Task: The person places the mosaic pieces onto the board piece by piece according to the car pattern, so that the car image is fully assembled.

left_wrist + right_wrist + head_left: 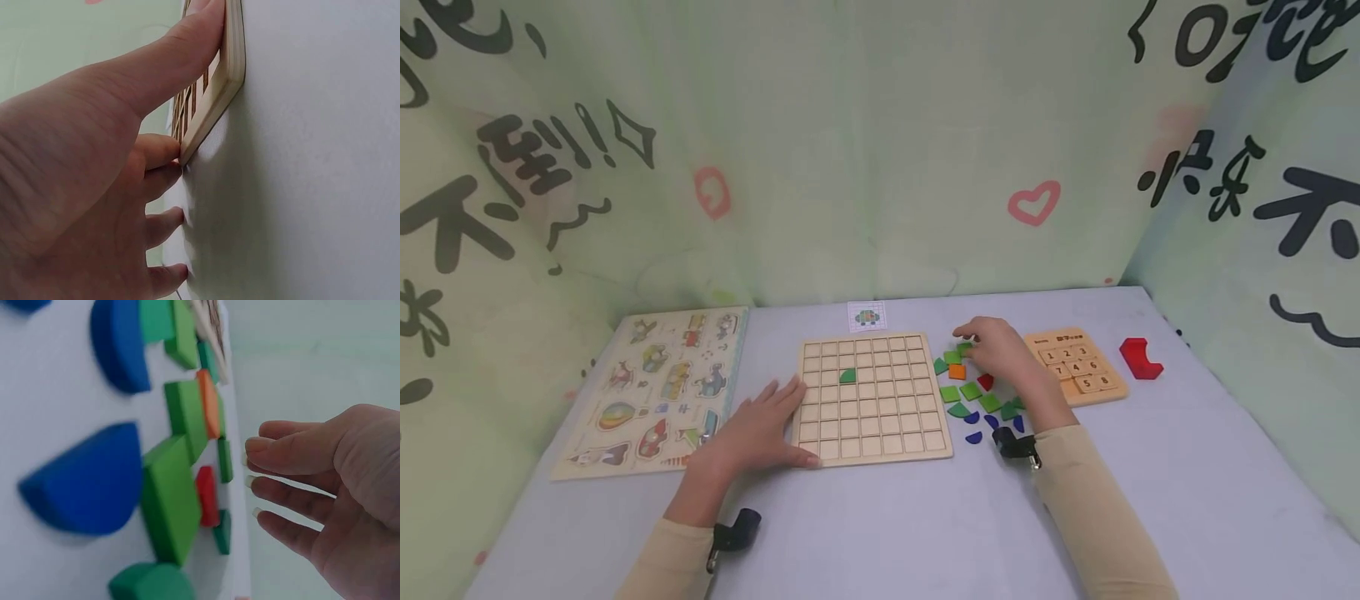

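Note:
A wooden grid board (pixel 891 410) lies on the table, with one dark green quarter-round piece (pixel 847 376) in a cell of its upper part. My left hand (pixel 748 437) rests at the board's left edge; its thumb touches the near left corner and the fingers are spread. To the board's right, my right hand (pixel 1000 350) hovers over loose pieces, fingers slightly bent, with nothing visible between them in the right wrist view. Below it lie light green squares (pixel 951 394), an orange square (pixel 957 372), a red piece (pixel 986 382), dark green pieces and blue half-rounds (pixel 94 481).
Behind the board lies a small picture card (pixel 867 316) with a gridded drawing. A larger picture puzzle board (pixel 647 375) is at the left. On the right sit a wooden number board (pixel 1078 364) and a red arch-shaped block (pixel 1141 358). Printed curtains enclose the table.

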Action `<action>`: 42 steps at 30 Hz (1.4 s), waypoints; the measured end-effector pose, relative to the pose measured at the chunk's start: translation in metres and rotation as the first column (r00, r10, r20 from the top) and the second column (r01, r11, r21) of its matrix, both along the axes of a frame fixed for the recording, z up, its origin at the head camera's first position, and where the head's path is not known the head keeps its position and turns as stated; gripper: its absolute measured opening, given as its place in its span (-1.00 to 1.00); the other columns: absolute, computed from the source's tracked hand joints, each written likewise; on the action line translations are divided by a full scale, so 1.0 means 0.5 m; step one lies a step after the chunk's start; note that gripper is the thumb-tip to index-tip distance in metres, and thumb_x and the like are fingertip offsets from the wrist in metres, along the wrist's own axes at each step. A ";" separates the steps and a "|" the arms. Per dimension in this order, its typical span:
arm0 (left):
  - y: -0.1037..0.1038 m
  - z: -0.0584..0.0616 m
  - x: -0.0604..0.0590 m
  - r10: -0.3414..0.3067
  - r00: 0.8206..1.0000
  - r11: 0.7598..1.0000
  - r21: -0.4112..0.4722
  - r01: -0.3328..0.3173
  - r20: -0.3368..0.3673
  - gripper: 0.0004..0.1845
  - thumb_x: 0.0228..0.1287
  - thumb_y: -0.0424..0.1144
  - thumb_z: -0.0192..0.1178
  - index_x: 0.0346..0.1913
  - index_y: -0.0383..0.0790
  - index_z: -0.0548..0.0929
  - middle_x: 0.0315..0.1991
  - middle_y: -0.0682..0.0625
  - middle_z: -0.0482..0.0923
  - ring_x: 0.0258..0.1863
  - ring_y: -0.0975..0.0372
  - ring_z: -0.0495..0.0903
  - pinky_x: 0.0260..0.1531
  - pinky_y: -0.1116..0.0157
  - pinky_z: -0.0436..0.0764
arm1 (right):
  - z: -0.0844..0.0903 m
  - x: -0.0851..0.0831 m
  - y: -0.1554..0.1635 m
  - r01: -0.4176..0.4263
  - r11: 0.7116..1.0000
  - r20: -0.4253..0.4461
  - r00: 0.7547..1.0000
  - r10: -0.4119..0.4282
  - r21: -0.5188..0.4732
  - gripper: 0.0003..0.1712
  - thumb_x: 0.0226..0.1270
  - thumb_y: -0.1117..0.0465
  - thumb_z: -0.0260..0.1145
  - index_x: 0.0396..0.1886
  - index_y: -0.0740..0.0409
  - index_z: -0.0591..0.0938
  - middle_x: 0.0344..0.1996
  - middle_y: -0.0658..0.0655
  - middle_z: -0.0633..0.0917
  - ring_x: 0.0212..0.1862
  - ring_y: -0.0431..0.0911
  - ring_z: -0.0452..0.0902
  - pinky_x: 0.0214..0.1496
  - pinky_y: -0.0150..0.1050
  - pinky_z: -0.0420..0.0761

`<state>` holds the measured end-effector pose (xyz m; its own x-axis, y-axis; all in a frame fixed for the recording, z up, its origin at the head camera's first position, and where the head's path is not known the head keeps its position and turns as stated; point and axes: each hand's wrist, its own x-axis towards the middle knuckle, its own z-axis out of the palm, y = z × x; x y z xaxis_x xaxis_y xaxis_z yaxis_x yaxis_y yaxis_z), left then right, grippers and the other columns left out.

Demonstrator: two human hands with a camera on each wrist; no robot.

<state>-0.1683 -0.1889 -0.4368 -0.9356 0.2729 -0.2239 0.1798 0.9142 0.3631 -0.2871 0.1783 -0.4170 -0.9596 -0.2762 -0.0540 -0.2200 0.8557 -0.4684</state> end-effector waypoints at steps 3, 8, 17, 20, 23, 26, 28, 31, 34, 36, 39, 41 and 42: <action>0.001 -0.002 -0.001 0.000 1.000 1.000 0.003 0.000 0.001 0.32 -0.19 0.41 0.44 0.59 -0.14 0.06 0.62 -0.06 -0.05 0.61 -0.13 -0.12 0.49 -0.28 0.06 | -0.011 -0.008 0.009 0.007 1.000 0.008 1.000 -0.007 0.016 -0.53 0.28 0.47 0.18 0.20 0.27 0.63 0.09 0.27 0.64 0.09 0.12 0.53 0.17 0.02 0.61; 0.001 -0.003 -0.001 -0.004 1.000 1.000 -0.007 0.004 -0.001 0.33 -0.20 0.42 0.43 0.59 -0.14 0.06 0.62 -0.06 -0.05 0.61 -0.13 -0.11 0.49 -0.27 0.08 | -0.022 -0.012 0.013 0.027 0.999 0.005 1.000 -0.027 0.020 -0.60 0.25 0.46 0.25 0.09 0.28 0.68 -0.08 0.22 0.60 -0.10 0.04 0.47 -0.06 -0.14 0.60; 0.001 0.002 -0.001 -0.002 1.000 1.000 -0.009 0.002 -0.003 0.32 -0.18 0.41 0.43 0.58 -0.15 0.06 0.62 -0.08 -0.05 0.60 -0.14 -0.10 0.49 -0.26 0.08 | -0.002 -0.005 0.006 0.082 0.997 -0.050 0.995 -0.082 -0.012 -0.83 0.31 0.42 0.23 -0.21 0.15 0.69 -0.21 0.18 0.68 -0.18 0.04 0.50 -0.21 -0.20 0.57; 0.000 0.002 -0.001 -0.002 1.000 1.000 -0.014 0.002 -0.002 0.32 -0.17 0.41 0.43 0.58 -0.16 0.06 0.62 -0.08 -0.04 0.60 -0.14 -0.10 0.49 -0.26 0.08 | 0.012 -0.002 -0.006 0.057 0.998 -0.086 0.995 -0.059 -0.026 -0.87 0.32 0.40 0.26 -0.22 0.16 0.69 -0.23 0.18 0.69 -0.19 0.03 0.49 -0.19 -0.18 0.57; -0.001 0.001 -0.002 -0.003 1.000 1.000 -0.012 0.003 0.001 0.31 -0.17 0.41 0.43 0.58 -0.16 0.06 0.62 -0.09 -0.05 0.60 -0.15 -0.10 0.49 -0.27 0.07 | 0.026 0.003 -0.026 0.017 0.998 -0.115 0.993 -0.024 -0.061 -0.87 0.32 0.42 0.27 -0.21 0.20 0.70 -0.22 0.19 0.71 -0.20 0.03 0.51 -0.12 -0.12 0.61; -0.002 -0.002 -0.004 -0.007 1.000 1.000 -0.007 0.007 0.003 0.32 -0.18 0.42 0.42 0.58 -0.16 0.06 0.62 -0.08 -0.05 0.60 -0.15 -0.11 0.49 -0.27 0.07 | 0.033 0.011 -0.052 -0.028 0.994 -0.134 0.991 0.013 -0.109 -0.87 0.31 0.43 0.28 -0.22 0.21 0.70 -0.23 0.18 0.73 -0.20 0.01 0.55 -0.09 -0.10 0.63; -0.003 -0.004 -0.005 -0.011 1.000 1.000 -0.011 0.011 0.004 0.33 -0.19 0.43 0.42 0.59 -0.15 0.05 0.62 -0.07 -0.05 0.60 -0.14 -0.11 0.49 -0.27 0.07 | 0.031 0.015 -0.070 -0.061 0.987 -0.128 0.991 0.042 -0.149 -0.86 0.32 0.43 0.28 -0.22 0.20 0.71 -0.23 0.16 0.74 -0.20 -0.02 0.58 -0.09 -0.11 0.64; -0.006 -0.007 -0.006 -0.008 1.000 1.000 -0.017 0.008 0.008 0.34 -0.20 0.43 0.43 0.59 -0.14 0.05 0.63 -0.05 -0.06 0.61 -0.13 -0.11 0.49 -0.27 0.07 | 0.024 0.020 -0.099 -0.105 0.972 -0.102 0.991 0.085 -0.211 -0.86 0.33 0.41 0.27 -0.24 0.17 0.72 -0.24 0.13 0.74 -0.20 -0.05 0.59 -0.09 -0.15 0.63; -0.006 -0.008 -0.008 -0.013 1.000 1.000 -0.009 0.013 0.002 0.34 -0.21 0.43 0.43 0.59 -0.14 0.06 0.62 -0.05 -0.05 0.61 -0.13 -0.10 0.48 -0.28 0.07 | 0.016 0.024 -0.126 -0.125 0.958 -0.070 0.991 0.111 -0.258 -0.86 0.32 0.41 0.27 -0.26 0.15 0.71 -0.27 0.11 0.74 -0.20 -0.06 0.58 -0.09 -0.18 0.61; -0.005 -0.008 -0.009 -0.015 1.000 1.000 -0.004 0.015 0.003 0.34 -0.21 0.44 0.43 0.59 -0.14 0.05 0.63 -0.04 -0.06 0.61 -0.12 -0.11 0.48 -0.28 0.07 | 0.008 0.027 -0.142 -0.141 0.950 -0.059 0.990 0.130 -0.279 -0.86 0.32 0.41 0.27 -0.27 0.14 0.71 -0.27 0.11 0.73 -0.21 -0.07 0.57 -0.11 -0.20 0.61; -0.003 -0.007 -0.008 -0.017 1.000 1.000 0.003 0.017 0.003 0.34 -0.21 0.44 0.43 0.59 -0.13 0.05 0.63 -0.04 -0.06 0.61 -0.12 -0.12 0.49 -0.28 0.06 | -0.001 0.031 -0.167 -0.158 0.937 -0.038 0.987 0.154 -0.311 -0.86 0.32 0.40 0.27 -0.28 0.14 0.72 -0.27 0.10 0.74 -0.21 -0.08 0.57 -0.10 -0.21 0.61; -0.004 -0.005 -0.006 -0.011 1.000 1.000 0.004 0.011 0.003 0.34 -0.20 0.43 0.43 0.59 -0.13 0.05 0.63 -0.04 -0.06 0.61 -0.11 -0.12 0.49 -0.27 0.05 | -0.006 0.033 -0.184 -0.174 0.930 -0.033 0.984 0.172 -0.324 -0.86 0.33 0.40 0.26 -0.27 0.14 0.72 -0.26 0.09 0.74 -0.20 -0.09 0.58 -0.09 -0.21 0.61; -0.004 -0.003 -0.005 -0.010 1.000 1.000 0.006 0.010 0.000 0.33 -0.20 0.42 0.43 0.59 -0.13 0.05 0.63 -0.04 -0.06 0.61 -0.12 -0.12 0.49 -0.27 0.05 | -0.007 0.033 -0.193 -0.178 0.928 -0.029 0.984 0.178 -0.328 -0.86 0.32 0.40 0.27 -0.28 0.13 0.72 -0.26 0.08 0.74 -0.19 -0.09 0.58 -0.07 -0.21 0.61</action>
